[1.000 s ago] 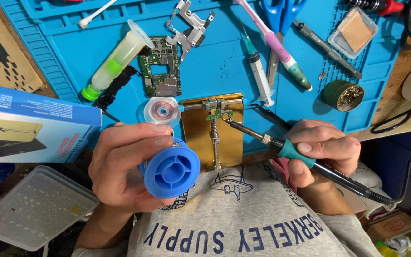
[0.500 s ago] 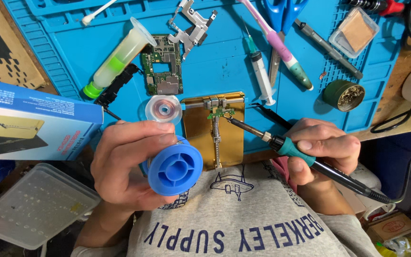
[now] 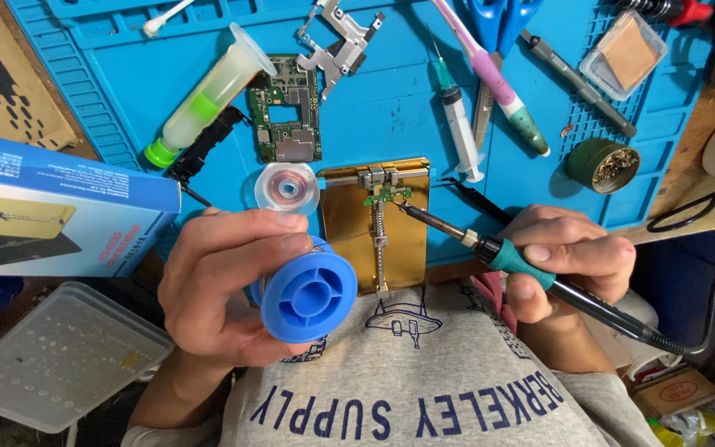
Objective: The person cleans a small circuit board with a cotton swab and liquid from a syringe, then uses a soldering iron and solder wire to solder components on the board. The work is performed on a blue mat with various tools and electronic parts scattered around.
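Two hands are at work in the lower half of the frame, both mine. My left hand [image 3: 225, 281] is clasped around a blue solder spool [image 3: 308, 296], fingers curled over its top and thumb under it, with the round flange facing up at me, just left of centre. My right hand [image 3: 568, 261] is clenched on the teal and black grip of a soldering iron [image 3: 531, 269], at the right of centre; its metal tip slants up and to the left and reaches a small green board [image 3: 386, 197] clamped at the top of a gold-coloured holder plate [image 3: 349, 223] in the middle of the frame. Whether the tip actually touches the board I cannot tell.

Everything sits on a blue work mat [image 3: 391, 108] covering the counter. Just above my left fingers lies a small clear reel [image 3: 287, 187]. Higher up, left of centre, are a green circuit board [image 3: 285, 120] and a large syringe tube with a green plunger [image 3: 204, 95], lying tilted. To the right of centre lies a thin syringe with a needle [image 3: 459, 124], and beside it a pink and teal toothbrush [image 3: 498, 91]. A round tin of brass wool [image 3: 603, 165] stands at the right, near the mat's edge. A blue cardboard box [image 3: 59, 215] fills the left side, with a clear plastic case [image 3: 51, 356] below it.
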